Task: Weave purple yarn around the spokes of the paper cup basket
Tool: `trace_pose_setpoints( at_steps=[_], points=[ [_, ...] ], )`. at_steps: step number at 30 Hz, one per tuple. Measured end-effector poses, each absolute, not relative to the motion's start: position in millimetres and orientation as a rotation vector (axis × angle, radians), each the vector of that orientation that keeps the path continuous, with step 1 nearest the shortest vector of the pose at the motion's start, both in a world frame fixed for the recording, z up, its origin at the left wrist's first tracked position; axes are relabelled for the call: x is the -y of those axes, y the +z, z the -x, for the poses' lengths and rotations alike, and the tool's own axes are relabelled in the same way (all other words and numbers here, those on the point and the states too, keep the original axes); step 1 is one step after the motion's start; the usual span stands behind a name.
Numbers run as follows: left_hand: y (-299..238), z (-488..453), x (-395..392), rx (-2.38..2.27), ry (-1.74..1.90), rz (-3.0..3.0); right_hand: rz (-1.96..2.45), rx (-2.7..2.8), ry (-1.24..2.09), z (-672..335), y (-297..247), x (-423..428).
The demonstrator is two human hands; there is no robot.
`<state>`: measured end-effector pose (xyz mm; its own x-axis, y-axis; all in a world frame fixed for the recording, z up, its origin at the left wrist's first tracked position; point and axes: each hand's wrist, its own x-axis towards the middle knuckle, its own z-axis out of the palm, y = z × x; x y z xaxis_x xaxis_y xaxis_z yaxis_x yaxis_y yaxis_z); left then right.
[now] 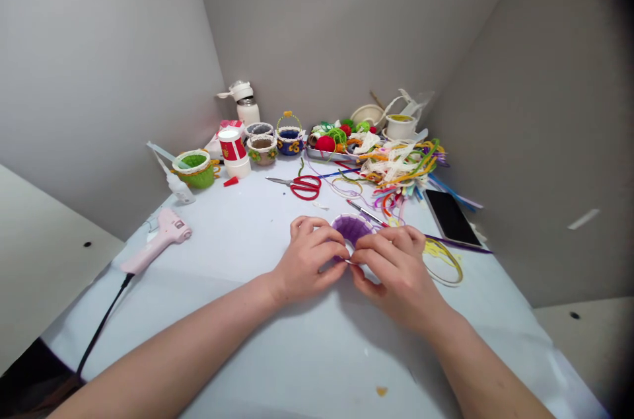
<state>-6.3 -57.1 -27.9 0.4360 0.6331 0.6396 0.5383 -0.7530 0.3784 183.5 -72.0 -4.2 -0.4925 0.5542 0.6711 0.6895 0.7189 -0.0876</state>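
A small purple woven cup (351,228) sits in the middle of the white table (257,234). My left hand (310,259) curls around its left side with the fingers closed on the rim. On the right side, my right hand (393,262) pinches the rim, fingertips pressed together against the cup. The two hands meet at the cup's near edge, and a thin purple strand (458,244) trails off to the right from under the right hand.
Pink glue gun (158,240) with a black cord lies left. Red scissors (302,186) and small pliers (366,213) lie behind the cup. Finished little baskets (198,169), a tray of yarn and pipe cleaners (396,168), a black phone (450,217) and a yellow-green wire loop (443,262) crowd the back and right.
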Motion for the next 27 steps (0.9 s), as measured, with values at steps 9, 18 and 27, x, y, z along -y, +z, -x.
trace_pose_setpoints(
  at_steps=[9,18,27],
  points=[
    [-34,-1,56,-1.116,1.207,-2.536,0.927,2.252,-0.230,-185,-6,70],
    [-32,12,50,-1.006,1.200,-2.653,1.023,2.298,-0.124,-196,5,72],
    [-32,1,57,-1.007,1.195,-2.648,0.986,2.302,-0.187,-192,3,73]
  ],
)
